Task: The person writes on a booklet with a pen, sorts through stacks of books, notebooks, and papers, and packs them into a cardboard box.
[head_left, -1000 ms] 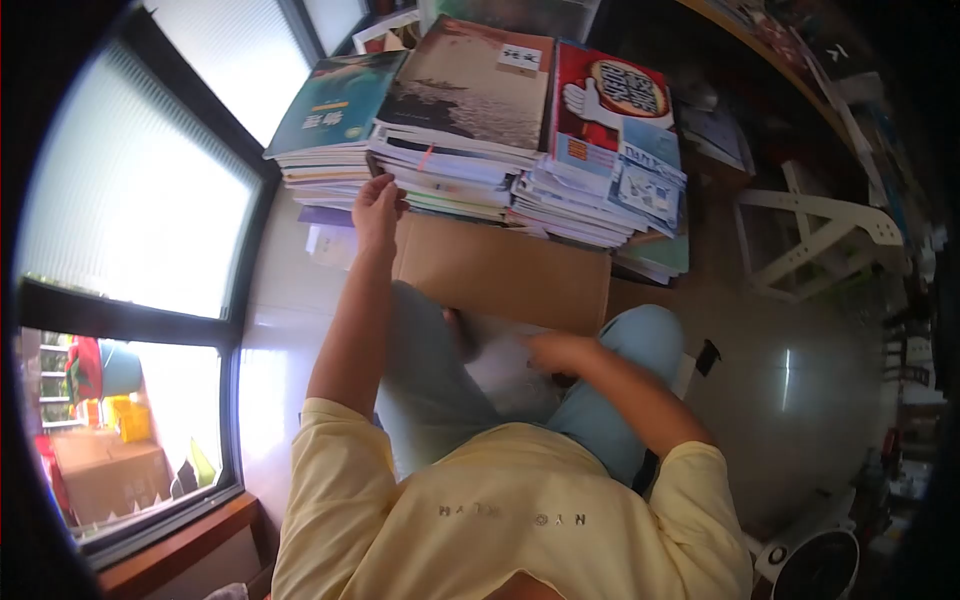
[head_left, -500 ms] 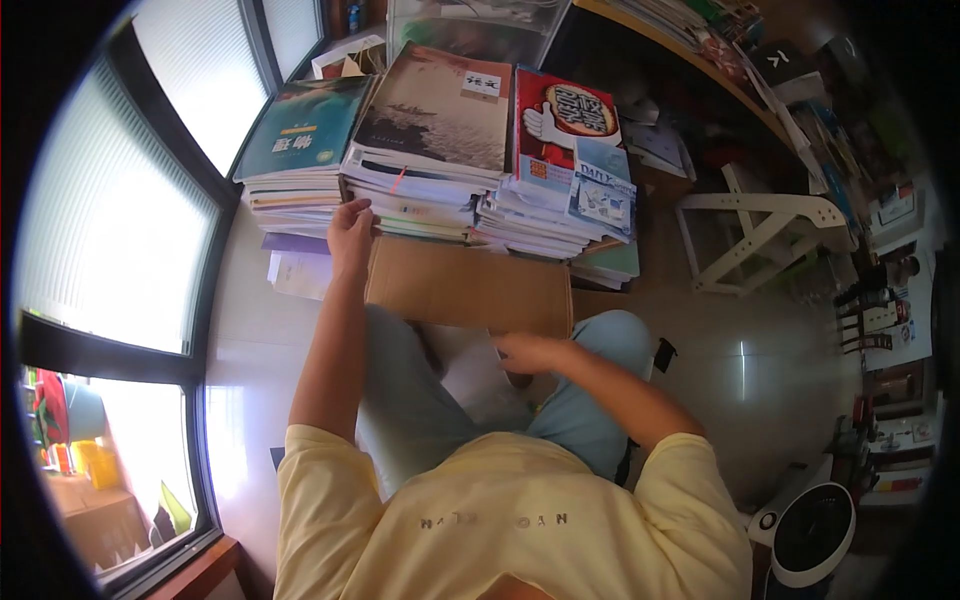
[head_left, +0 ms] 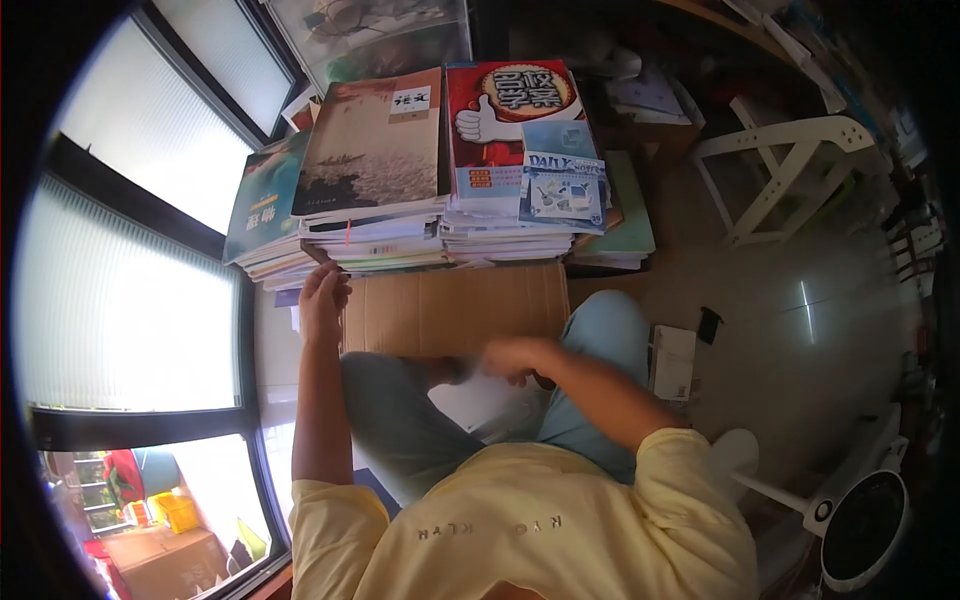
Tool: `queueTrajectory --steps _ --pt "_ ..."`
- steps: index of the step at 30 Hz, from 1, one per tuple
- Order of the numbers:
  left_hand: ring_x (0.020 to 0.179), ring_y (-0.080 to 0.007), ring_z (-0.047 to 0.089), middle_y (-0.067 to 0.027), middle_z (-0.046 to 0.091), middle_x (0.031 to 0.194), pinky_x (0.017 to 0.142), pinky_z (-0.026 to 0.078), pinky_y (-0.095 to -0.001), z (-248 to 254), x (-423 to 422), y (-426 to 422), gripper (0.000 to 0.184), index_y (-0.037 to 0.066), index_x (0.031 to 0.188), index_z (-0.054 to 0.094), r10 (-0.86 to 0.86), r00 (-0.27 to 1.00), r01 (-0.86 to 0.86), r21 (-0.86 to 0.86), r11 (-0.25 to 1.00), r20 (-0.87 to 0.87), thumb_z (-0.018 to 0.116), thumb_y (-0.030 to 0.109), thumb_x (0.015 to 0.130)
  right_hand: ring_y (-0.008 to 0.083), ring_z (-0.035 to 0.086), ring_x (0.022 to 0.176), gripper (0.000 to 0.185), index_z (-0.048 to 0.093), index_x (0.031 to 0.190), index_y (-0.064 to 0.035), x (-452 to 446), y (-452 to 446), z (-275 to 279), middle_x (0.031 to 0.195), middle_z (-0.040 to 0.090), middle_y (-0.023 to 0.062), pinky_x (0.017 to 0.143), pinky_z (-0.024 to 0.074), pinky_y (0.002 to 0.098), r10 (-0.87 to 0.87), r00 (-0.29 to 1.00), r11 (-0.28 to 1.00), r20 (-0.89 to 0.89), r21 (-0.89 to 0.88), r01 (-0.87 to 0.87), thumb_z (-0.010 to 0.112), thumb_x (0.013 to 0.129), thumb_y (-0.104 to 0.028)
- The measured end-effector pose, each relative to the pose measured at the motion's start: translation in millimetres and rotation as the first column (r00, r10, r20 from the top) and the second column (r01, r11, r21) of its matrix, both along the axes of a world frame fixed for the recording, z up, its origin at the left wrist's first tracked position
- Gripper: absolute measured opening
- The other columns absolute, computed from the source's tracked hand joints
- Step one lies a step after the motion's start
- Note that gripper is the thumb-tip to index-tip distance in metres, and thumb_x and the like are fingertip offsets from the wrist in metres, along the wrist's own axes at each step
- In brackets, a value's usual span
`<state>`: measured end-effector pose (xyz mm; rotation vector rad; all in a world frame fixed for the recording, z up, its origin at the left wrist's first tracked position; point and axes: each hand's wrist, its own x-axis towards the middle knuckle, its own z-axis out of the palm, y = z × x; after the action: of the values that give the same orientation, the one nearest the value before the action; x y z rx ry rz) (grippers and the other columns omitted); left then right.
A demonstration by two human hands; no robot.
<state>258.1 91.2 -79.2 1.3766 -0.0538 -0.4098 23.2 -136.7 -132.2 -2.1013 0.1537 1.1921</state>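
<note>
My left hand (head_left: 325, 292) is closed, fingertips pressed together at the front left of the stacked books. It is beside the left edge of a brown cardboard flap (head_left: 455, 308); what it pinches, if anything, is hidden. Low over my lap, my right hand (head_left: 513, 358) is smeared by motion near the flap's lower edge, so its grip is unclear. Beyond the flap stand piles topped by a teal book (head_left: 262, 198), a tan book (head_left: 370, 145) with a white label, and a red book (head_left: 490, 120). A light blue "DAILY" booklet (head_left: 563, 185) partly covers the red one.
Frosted window panes (head_left: 140, 300) run along the left. A white folding frame (head_left: 780, 170) stands on the floor at right, with a white carton (head_left: 673, 362) nearer me. A round black-faced fan (head_left: 865, 530) is at lower right.
The whole view has shifted as my head turned. My left hand stays by the front of the books with its fingers together. My right hand has moved slightly and is now blurred.
</note>
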Motion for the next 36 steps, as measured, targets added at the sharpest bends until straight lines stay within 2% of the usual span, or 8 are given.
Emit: queueTrajectory --steps 8,16,24,28,30,31,33,36 --pt "0.064 -0.0113 0.059 -0.0058 0.064 0.083 0.055 0.044 -0.0219 -10 -6 7 0.025 0.003 0.11 0.059 -0.17 0.986 0.167 0.158 0.973 0.003 0.059 0.013 0.087 0.0253 0.069 0.07 0.036 0.061 0.107 -0.0022 1 -9 -11 0.086 0.07 0.0161 0.06 0.0541 0.0378 -0.096 0.979 0.979 -0.181 0.159 0.125 0.047 0.09 -0.03" --pt "0.065 -0.0126 0.059 -0.0066 0.063 0.079 0.06 0.048 -0.0243 -18 0 17 0.023 -0.001 0.104 0.061 -0.309 0.949 0.256 0.412 0.874 0.067 0.059 0.009 0.083 0.0255 0.067 0.077 0.038 0.058 0.112 -0.0049 32 -22 -15 0.091 0.068 0.0155 0.064 0.0535 0.0362 0.064 0.914 0.953 -0.401 0.296 0.062 0.051 0.09 -0.034" --pt "0.068 -0.0102 0.059 -0.0033 0.063 0.081 0.063 0.045 -0.0228 -7 32 24 0.023 0.004 0.108 0.061 0.227 0.971 -0.228 0.005 0.974 0.069 0.058 0.02 0.092 0.0199 0.065 0.07 0.036 0.058 0.109 -0.0031 66 -7 34 0.088 0.068 0.0117 0.061 0.053 0.0359 0.243 0.964 0.891 -0.103 0.417 -0.18 0.048 0.094 -0.034" --pt "0.08 -0.0141 0.06 -0.0041 0.064 0.086 0.072 0.047 -0.0266 22 73 6 0.021 0.006 0.106 0.063 0.371 0.825 -0.424 0.033 0.905 0.427 0.063 0.018 0.089 0.0173 0.063 0.064 0.034 0.058 0.107 -0.0032 70 -28 61 0.085 0.067 0.0106 0.058 0.0519 0.0347 0.145 0.988 0.916 0.052 0.369 -0.154 0.047 0.094 -0.032" --pt "0.087 -0.0259 0.061 -0.0099 0.064 0.092 0.078 0.048 -0.0354 60 84 -6 0.021 0.005 0.099 0.065 0.005 0.544 -0.625 0.401 0.67 0.839 0.068 0.018 0.082 0.0231 0.065 0.07 0.032 0.058 0.109 -0.003 67 -39 61 0.086 0.066 0.0127 0.065 0.0528 0.0375 0.048 0.997 0.919 0.06 0.389 -0.068 0.047 0.094 -0.029" --pt "0.087 -0.0259 0.061 -0.0099 0.064 0.092 0.078 0.048 -0.0354 64 96 -11 0.021 0.005 0.099 0.065 -0.002 0.536 -0.624 0.398 0.673 0.844 0.068 0.018 0.082 0.0231 0.065 0.07 0.032 0.058 0.109 -0.003 62 -40 45 0.086 0.066 0.0127 0.065 0.0528 0.0375 0.041 0.997 0.917 0.071 0.392 -0.065 0.047 0.094 -0.029" --pt "0.099 -0.0322 0.058 -0.0114 0.064 0.101 0.086 0.045 -0.04 66 123 -14 0.025 0.01 0.1 0.067 -0.293 0.533 -0.557 0.591 0.584 0.793 0.071 0.019 0.077 0.0303 0.065 0.076 0.028 0.058 0.109 -0.0047 54 -33 1 0.088 0.067 0.0159 0.072 0.0518 0.0404 0.196 0.79 0.964 0.581 0.035 -0.265 0.047 0.092 -0.023" --pt "0.108 -0.0334 0.055 -0.012 0.062 0.112 0.09 0.043 -0.0437 67 149 -20 0.029 0.012 0.106 0.065 -0.428 0.619 -0.478 0.748 0.461 0.659 0.067 0.028 0.082 0.0374 0.063 0.083 0.025 0.059 0.103 -0.0038 59 -15 29 0.089 0.065 0.0188 0.079 0.0493 0.0449 0.222 0.846 0.956 0.485 0.062 -0.286 0.051 0.089 -0.023"
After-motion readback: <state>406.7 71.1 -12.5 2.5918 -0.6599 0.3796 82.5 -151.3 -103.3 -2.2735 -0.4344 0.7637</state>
